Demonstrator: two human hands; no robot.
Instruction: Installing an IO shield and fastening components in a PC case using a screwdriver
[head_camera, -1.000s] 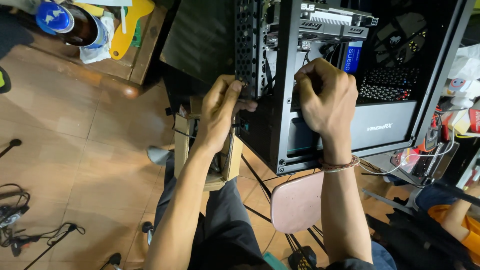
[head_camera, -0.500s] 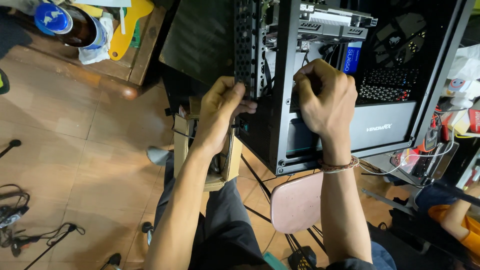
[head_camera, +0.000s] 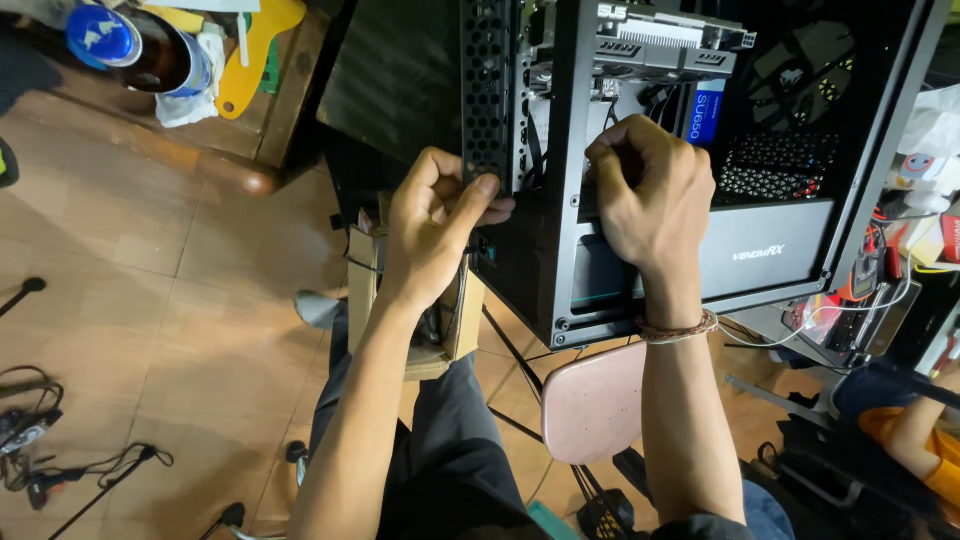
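Note:
An open black computer case (head_camera: 560, 250) stands in front of me on a pink stool (head_camera: 592, 405). My left hand (head_camera: 432, 225) pinches the perforated rear panel (head_camera: 487, 90) of the case at its lower edge, thumb on the outside. My right hand (head_camera: 652, 195) is curled into a fist inside the open side, over the shroud at the bottom; what it grips is hidden by the fingers. Above it sit a graphics card (head_camera: 670, 45) and a blue-labelled drive (head_camera: 708, 112).
A small cardboard box (head_camera: 440, 335) rests on my lap under the left wrist. Cables (head_camera: 40, 440) lie on the tiled floor at left. A wooden shelf (head_camera: 215, 70) with a round blue item and yellow tool is upper left. Cluttered parts and another person's orange sleeve (head_camera: 925, 445) are at right.

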